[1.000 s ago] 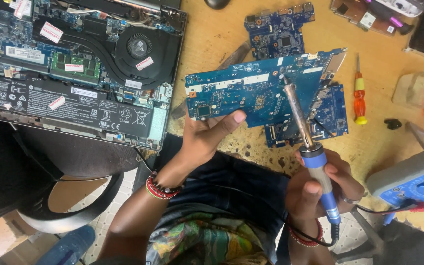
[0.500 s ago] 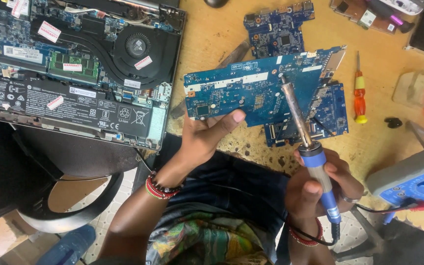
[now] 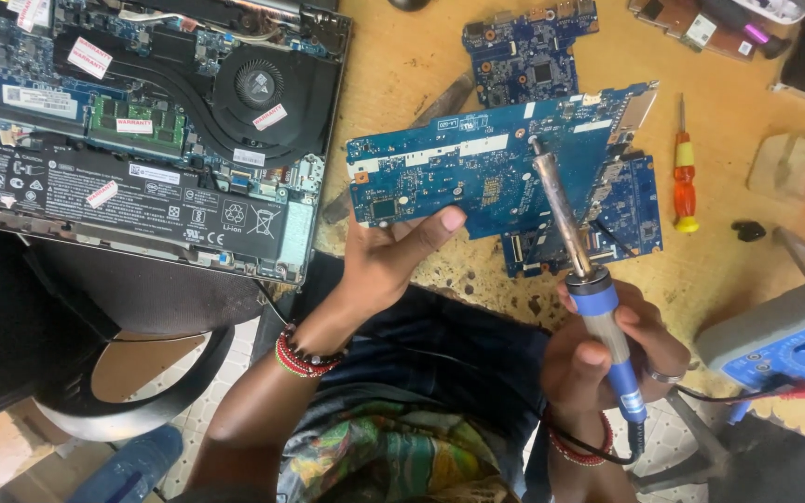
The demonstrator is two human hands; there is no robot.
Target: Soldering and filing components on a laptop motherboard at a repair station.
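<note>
The left hand (image 3: 388, 256) grips the large blue circuit board (image 3: 477, 177) by its lower edge, thumb pressed across the face and fingers curled underneath, holding it tilted above the counter (image 3: 402, 74). The right hand (image 3: 607, 359) is clenched round the blue handle of a soldering iron (image 3: 584, 279), whose metal shaft slants up and to the left so that its tip meets the board near the upper middle.

The board overlaps a second blue circuit board (image 3: 626, 210) lying flat beneath its right end, and a third, smaller one (image 3: 528, 47) sits just beyond its top edge. To the left, close to the board's left edge, the opened laptop (image 3: 142, 130) lies with fan and battery exposed, its near side overhanging the counter edge. To the right a red and yellow screwdriver (image 3: 684, 177) lies near the boards, with bare wood between it and them. A blue and grey multimeter (image 3: 784, 340) stands just beside the right hand, its lead running close to the wrist. The counter's worn front edge passes right under both hands, with the person's lap below.

Against the frames of a second and half a second back, little differs: both grips are the same, and the iron's tip has stayed at the same place on the board, which has barely shifted.
</note>
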